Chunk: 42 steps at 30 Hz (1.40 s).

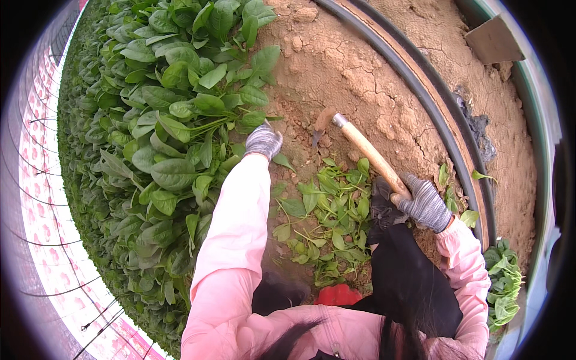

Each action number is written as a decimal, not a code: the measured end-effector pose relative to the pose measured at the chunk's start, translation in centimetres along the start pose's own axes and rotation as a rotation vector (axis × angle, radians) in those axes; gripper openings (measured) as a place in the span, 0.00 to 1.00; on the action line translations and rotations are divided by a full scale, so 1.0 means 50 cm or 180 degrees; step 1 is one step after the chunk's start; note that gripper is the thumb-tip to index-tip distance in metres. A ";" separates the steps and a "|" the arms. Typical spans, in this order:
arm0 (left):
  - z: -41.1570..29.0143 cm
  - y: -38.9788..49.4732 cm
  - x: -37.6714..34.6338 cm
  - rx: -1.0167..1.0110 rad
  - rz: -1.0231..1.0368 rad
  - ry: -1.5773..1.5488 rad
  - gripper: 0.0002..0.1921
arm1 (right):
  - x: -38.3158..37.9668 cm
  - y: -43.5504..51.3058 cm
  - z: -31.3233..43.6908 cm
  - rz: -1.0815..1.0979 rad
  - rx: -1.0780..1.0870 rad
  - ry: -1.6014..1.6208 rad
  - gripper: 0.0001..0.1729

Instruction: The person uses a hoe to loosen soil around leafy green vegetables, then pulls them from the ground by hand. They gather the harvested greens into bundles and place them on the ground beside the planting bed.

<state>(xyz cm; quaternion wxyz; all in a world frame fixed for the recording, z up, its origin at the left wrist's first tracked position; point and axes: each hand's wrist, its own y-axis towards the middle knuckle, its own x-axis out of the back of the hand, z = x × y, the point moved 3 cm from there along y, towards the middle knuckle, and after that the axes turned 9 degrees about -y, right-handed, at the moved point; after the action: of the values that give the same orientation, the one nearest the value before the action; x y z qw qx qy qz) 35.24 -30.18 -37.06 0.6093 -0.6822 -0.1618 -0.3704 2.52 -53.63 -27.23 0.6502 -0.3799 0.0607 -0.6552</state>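
My left hand [264, 140], in a grey knitted glove, is at the edge of a dense bed of spinach [175, 173], against the outer leaves. Its fingers look curled, but their far side is hidden, so whether stems are in them is unclear. My right hand [423, 202], gloved alike, grips the lower end of the wooden handle of a small hand hoe [371, 153]. The tool's rusty blade [323, 120] points away from me, at the soil right of my left hand. Loose spinach leaves [330, 216] lie scattered on the ground between my arms.
Cracked bare soil [342, 67] borders the bed. Two black hoses [432, 85] curve along the right. Beyond them are a piece of brown board [495, 40] and a bundle of spinach [501, 283]. A red object [337, 294] shows by my black-clad leg [405, 274].
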 end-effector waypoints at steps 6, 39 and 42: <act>-0.079 0.091 -0.006 -0.1466 -0.1673 -0.0818 0.40 | 0.011 0.014 0.000 -0.0005 -0.0120 0.0274 0.29; 0.077 0.181 0.223 -0.0218 -0.0823 0.2342 0.59 | 0.018 0.160 0.083 0.0471 0.0323 -0.0193 0.27; 0.083 0.170 0.246 0.0277 -0.0426 0.2679 0.75 | 0.033 0.220 0.113 0.0400 0.0490 -0.0150 0.34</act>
<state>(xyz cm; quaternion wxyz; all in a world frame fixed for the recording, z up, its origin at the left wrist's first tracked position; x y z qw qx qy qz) 50.54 -30.80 -34.39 0.6250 -0.4332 0.0416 -0.6481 14.87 -54.39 -28.87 0.7185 -0.3396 0.0185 -0.6067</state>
